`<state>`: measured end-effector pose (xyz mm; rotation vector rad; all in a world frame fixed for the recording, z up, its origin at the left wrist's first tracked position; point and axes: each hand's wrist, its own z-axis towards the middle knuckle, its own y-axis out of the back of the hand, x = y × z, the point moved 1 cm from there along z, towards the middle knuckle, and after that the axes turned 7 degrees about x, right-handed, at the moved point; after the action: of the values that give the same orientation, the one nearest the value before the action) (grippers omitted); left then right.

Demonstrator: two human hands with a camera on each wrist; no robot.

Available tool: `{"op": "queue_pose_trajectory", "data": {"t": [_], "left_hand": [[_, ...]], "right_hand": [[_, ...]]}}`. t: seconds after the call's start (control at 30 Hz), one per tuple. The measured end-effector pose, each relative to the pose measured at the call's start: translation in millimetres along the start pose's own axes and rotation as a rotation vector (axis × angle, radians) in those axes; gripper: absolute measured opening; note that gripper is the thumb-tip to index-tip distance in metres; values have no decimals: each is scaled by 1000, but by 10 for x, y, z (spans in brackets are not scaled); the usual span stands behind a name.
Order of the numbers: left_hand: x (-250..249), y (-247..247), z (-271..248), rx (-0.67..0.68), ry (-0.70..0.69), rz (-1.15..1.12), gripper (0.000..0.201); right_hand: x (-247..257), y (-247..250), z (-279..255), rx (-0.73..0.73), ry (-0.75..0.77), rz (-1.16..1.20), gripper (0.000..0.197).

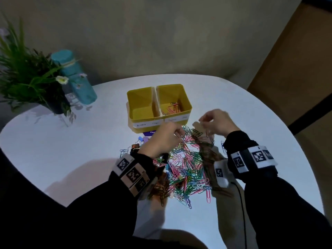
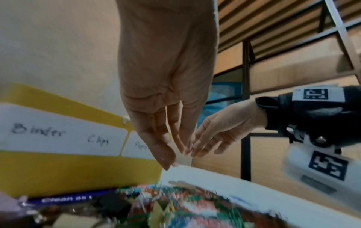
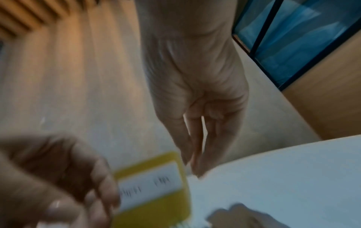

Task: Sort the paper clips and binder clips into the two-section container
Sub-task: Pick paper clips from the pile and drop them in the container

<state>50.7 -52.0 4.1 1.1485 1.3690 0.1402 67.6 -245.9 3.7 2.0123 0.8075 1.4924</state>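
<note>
The yellow two-section container [image 1: 133, 105] stands at the table's middle back; its left section, labelled "Binder Clips" [image 2: 58, 135], is empty, and its right section holds a few paper clips [image 1: 173, 107]. A heap of coloured paper clips [image 1: 185, 168] lies in front of it. Binder clips [image 1: 136, 146] lie at the heap's left edge. My left hand [image 1: 179, 135] reaches down with nearly straight fingers [image 2: 184, 146] onto the heap's top; nothing shows between thumb and fingers. My right hand [image 1: 203, 122] hovers above the heap's far right, blurred, with fingertips [image 3: 201, 166] drawn together; any clip in them is hidden.
A potted plant [image 1: 30, 78] and a teal bottle [image 1: 79, 79] stand at the table's back left. A purple card [image 1: 151, 132] pokes out from under the container. The white table [image 1: 53, 150] curves away on both sides, with a wooden panel [image 1: 296, 60] beyond the right edge.
</note>
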Motion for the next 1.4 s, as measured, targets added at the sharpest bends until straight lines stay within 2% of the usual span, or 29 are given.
{"op": "queue_pose_trajectory", "data": {"t": [0.13, 0.23, 0.3, 0.37, 0.4, 0.43, 0.5, 0.53, 0.63, 0.77, 0.97, 1.07, 1.17, 1.3, 1.4], "left_hand": [[-13, -196, 221, 46, 84, 224, 37], [6, -271, 265, 163, 111, 382, 32], [28, -276, 249, 199, 109, 361, 31], [35, -246, 231, 150, 104, 331, 35], [35, -237, 229, 138, 105, 332, 41], [24, -228, 224, 154, 114, 334, 51], [-17, -246, 223, 222, 147, 354, 66], [-39, -270, 228, 240, 156, 381, 68], [-65, -340, 258, 206, 165, 425, 60], [-3, -337, 276, 164, 174, 382, 44], [70, -266, 271, 129, 126, 341, 25], [88, -176, 249, 133, 109, 236, 20], [66, -56, 186, 72, 76, 80, 10], [-12, 160, 75, 31, 41, -121, 11], [-104, 395, 34, -69, -10, -220, 6]], "right_hand": [[-120, -255, -96, 258, 79, -306, 34], [-116, -322, -202, 343, 153, -365, 37], [-140, -270, -273, 314, 160, -273, 32], [-208, -184, -294, 167, 135, -239, 25], [-259, -147, -290, 114, 90, -276, 32], [-314, -125, -284, 111, 11, -325, 51], [-388, -138, -291, 194, -146, -367, 87], [-405, -177, -293, 222, -164, -350, 92], [-397, -344, -262, 232, -46, -241, 78], [-349, -483, -208, 201, 80, -214, 46], [-334, -505, -221, 174, 166, -152, 16], [-346, -438, -238, 149, 159, -95, 12], [-337, -329, -262, 138, 131, -42, 11], [-214, -106, -320, 124, 91, 212, 10], [-32, 94, -341, 77, 134, 356, 9]]}}
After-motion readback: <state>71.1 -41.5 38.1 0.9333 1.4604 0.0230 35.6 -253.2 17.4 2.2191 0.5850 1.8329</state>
